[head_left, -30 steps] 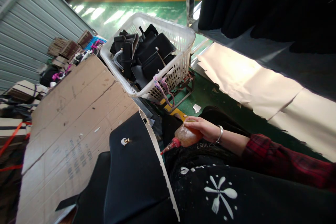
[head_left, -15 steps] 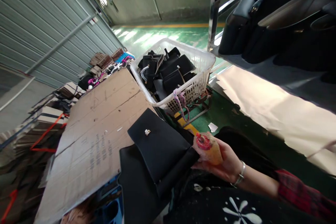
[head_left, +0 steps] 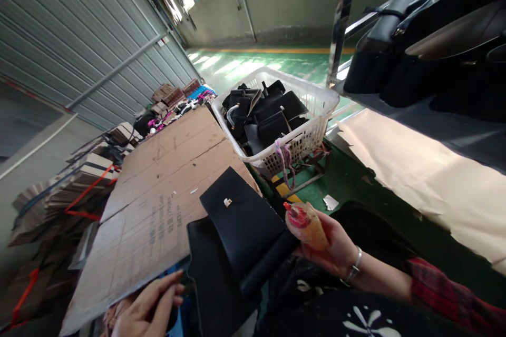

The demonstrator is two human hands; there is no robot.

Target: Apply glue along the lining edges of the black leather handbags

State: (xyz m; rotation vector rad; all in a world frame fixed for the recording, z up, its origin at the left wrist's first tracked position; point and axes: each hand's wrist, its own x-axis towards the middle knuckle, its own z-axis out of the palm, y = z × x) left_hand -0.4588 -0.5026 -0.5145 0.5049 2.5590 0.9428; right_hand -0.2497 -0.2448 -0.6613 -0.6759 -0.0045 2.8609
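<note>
My right hand [head_left: 332, 245] grips a yellowish squeeze bottle [head_left: 316, 233] with a red, crusted cap and nozzle, pointing up and left. Just left of the bottle lies a black bag flap piece [head_left: 241, 221] with a small gold-coloured clasp [head_left: 227, 202]. It rests partly on another flat black piece [head_left: 207, 274] at the cardboard's near edge. At the bottom, my left hand [head_left: 152, 308] shows with fingers stretched out and nothing visible in them. It is beside the flat black piece, over something blue.
A large cardboard sheet [head_left: 169, 168] covers the work surface. Beyond it, a white plastic basket [head_left: 322, 110] holds several black bag parts. At right, black bags [head_left: 427, 71] stand on a rack above brown paper [head_left: 415, 168]. Bundled stacks [head_left: 83, 179] stand at left.
My left hand has come into view at the bottom. The squeeze bottle has moved slightly left and tilted, still in my right hand. The whole view has shifted a little.
</note>
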